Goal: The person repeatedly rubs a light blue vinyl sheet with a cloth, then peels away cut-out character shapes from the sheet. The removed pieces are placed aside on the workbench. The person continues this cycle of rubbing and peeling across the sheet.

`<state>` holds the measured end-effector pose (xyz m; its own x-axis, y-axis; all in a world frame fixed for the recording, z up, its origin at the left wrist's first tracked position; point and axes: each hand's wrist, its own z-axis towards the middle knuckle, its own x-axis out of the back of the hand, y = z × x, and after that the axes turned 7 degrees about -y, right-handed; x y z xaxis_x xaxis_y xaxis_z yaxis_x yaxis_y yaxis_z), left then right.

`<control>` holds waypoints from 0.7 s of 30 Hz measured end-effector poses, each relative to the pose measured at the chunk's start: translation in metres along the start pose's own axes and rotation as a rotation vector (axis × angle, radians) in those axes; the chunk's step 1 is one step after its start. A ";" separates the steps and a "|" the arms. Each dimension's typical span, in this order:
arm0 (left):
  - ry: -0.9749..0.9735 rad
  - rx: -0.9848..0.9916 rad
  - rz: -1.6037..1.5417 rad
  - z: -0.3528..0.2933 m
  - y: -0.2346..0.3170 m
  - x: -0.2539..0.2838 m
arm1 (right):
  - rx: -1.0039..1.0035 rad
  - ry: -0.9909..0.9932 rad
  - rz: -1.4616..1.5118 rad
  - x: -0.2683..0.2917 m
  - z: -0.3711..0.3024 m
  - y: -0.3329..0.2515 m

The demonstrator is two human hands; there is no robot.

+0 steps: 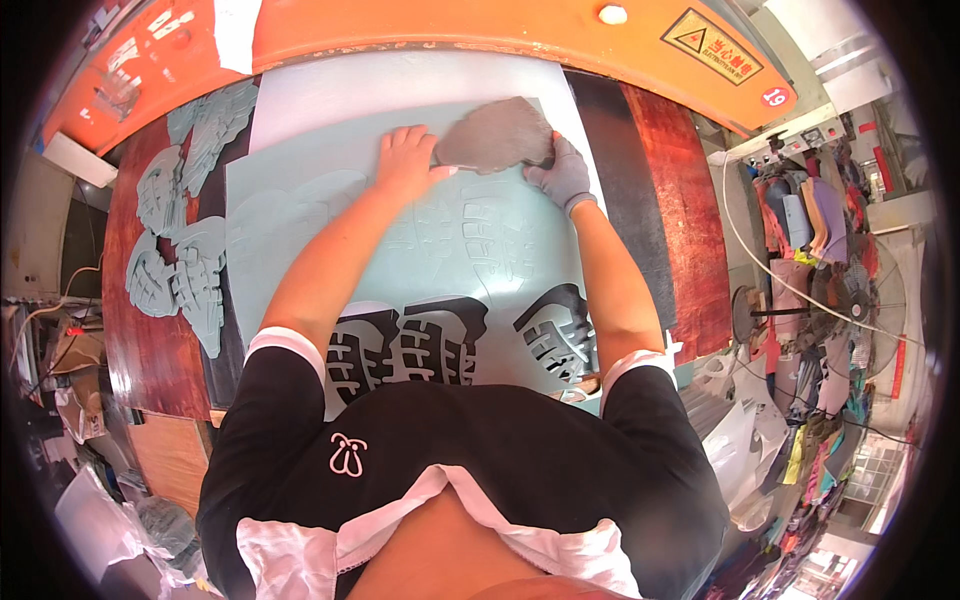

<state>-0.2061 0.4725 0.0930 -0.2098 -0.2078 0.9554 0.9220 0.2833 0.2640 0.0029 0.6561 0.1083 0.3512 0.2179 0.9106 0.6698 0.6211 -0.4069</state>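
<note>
On the far part of a pale blue-green sheet (400, 240): handling a rounded grey block (495, 135).
Clamped on its right end with the gloved right hand (563, 175); reaching its left edge with the bare left hand (408, 165), thumb out and fingers slightly apart. Nearer the body, with black slotted pieces (414, 338) on the sheet.

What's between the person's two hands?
A rounded grey-brown piece lies between the left hand and the gloved right hand, as the head view shows.
</note>
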 end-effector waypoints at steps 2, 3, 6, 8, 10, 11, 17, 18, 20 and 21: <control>0.032 -0.120 -0.049 0.008 -0.011 -0.003 | 0.046 0.092 -0.022 -0.006 -0.003 0.000; 0.058 -0.139 -0.093 0.009 -0.016 -0.005 | 0.031 0.103 0.020 -0.009 -0.004 -0.001; 0.129 -0.147 -0.206 0.017 -0.028 -0.007 | 0.055 0.157 0.091 -0.017 -0.007 -0.006; 0.162 -0.138 -0.303 0.021 -0.032 -0.008 | 0.065 0.236 0.068 -0.020 -0.009 -0.009; 0.137 -0.129 -0.250 0.023 -0.034 -0.009 | 0.060 0.222 0.064 -0.021 -0.011 -0.010; 0.146 -0.138 -0.229 0.022 -0.034 -0.009 | 0.065 0.230 0.060 -0.021 -0.013 -0.010; 0.116 -0.153 -0.285 0.022 -0.038 -0.007 | 0.107 0.259 0.057 -0.020 -0.025 -0.011; 0.101 -0.147 -0.278 0.021 -0.038 -0.007 | 0.119 0.267 0.060 -0.021 -0.026 -0.011; 0.096 -0.142 -0.259 0.021 -0.038 -0.006 | 0.153 0.293 0.070 -0.022 -0.028 -0.012; 0.079 -0.135 -0.248 0.022 -0.038 -0.006 | 0.155 0.298 0.063 -0.022 -0.027 -0.012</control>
<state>-0.2473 0.4830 0.0804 -0.4136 -0.3286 0.8491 0.8816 0.0884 0.4636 0.0054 0.6234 0.0910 0.5799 0.0441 0.8135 0.5410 0.7258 -0.4250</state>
